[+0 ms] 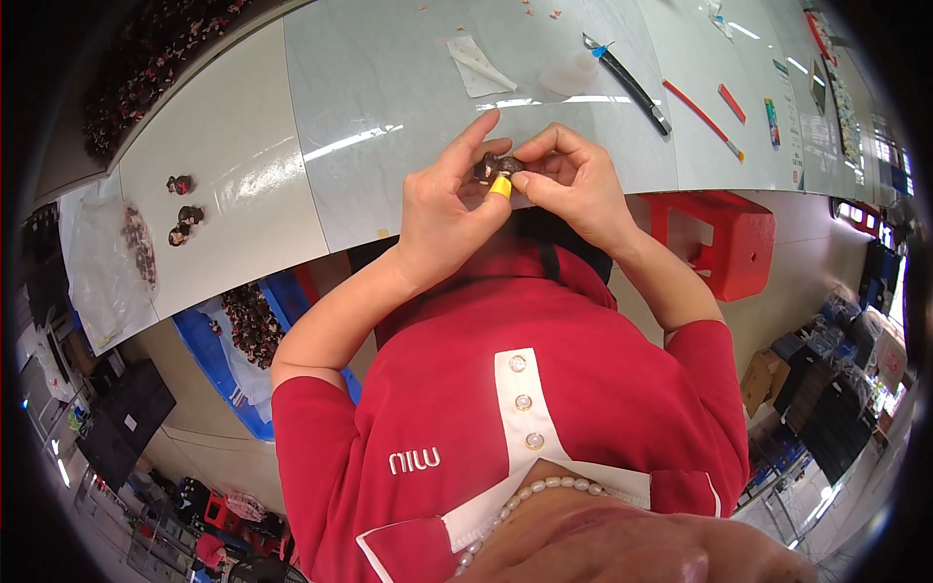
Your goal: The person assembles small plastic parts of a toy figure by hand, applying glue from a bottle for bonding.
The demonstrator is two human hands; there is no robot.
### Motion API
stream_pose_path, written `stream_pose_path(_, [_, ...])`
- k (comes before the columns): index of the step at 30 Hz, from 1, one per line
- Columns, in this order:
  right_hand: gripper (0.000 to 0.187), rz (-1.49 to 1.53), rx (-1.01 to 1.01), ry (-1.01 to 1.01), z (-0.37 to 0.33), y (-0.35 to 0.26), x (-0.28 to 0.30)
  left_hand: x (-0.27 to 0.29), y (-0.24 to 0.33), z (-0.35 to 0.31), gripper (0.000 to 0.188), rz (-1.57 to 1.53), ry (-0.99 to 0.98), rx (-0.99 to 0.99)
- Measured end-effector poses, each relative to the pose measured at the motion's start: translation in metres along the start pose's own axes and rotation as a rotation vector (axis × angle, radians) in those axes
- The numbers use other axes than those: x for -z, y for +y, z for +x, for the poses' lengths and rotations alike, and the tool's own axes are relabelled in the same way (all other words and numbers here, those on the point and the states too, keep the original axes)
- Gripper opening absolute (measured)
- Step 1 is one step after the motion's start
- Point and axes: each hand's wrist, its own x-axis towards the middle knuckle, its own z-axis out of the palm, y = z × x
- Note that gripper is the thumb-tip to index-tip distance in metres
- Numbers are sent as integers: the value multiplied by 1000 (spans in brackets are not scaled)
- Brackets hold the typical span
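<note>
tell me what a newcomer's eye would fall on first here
Probably the bright red shirt, filling the lower middle. Above it, the left hand and right hand hold a small dark piece, with a yellow cover on the left thumb. At the left, a blue crate holds many dark pieces.

Place: a handwork workshop or factory floor, with small parts kept in bulk.
Surface (389, 44): long, smooth, pale, crossed by strip-shaped light reflections (352, 143).
Handwork: over the surface's near edge, fingers (476, 132), one with a yellow tip cover (501, 186), hold a small dark-brown piece (509, 167).
Stock: a dark-and-pink heap (136, 83) past the surface's far left; bulk pieces (255, 325) in a blue crate (201, 358) by its near left edge.
Tools: black-handled tool (634, 89), thin red stick (702, 119), on the surface's right half.
Seating: red plastic stool (746, 248) beside the surface's near edge, rightward.
Storage: cardboard box (763, 381) amid blurred goods, off the surface's near right side.
</note>
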Motion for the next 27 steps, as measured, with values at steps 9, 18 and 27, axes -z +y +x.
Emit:
stream_pose_path(9, [17,-58,21,0,2,0,1,-1,-1,2,62,-103,-8,32])
stream_pose_path(18, [18,-34,23,23,2,2,-3,-1,-2,2,62,-134,-10,47])
stream_pose_path(27, [17,-27,31,50,4,3,-5,-2,-5,3,62,-136,6,44])
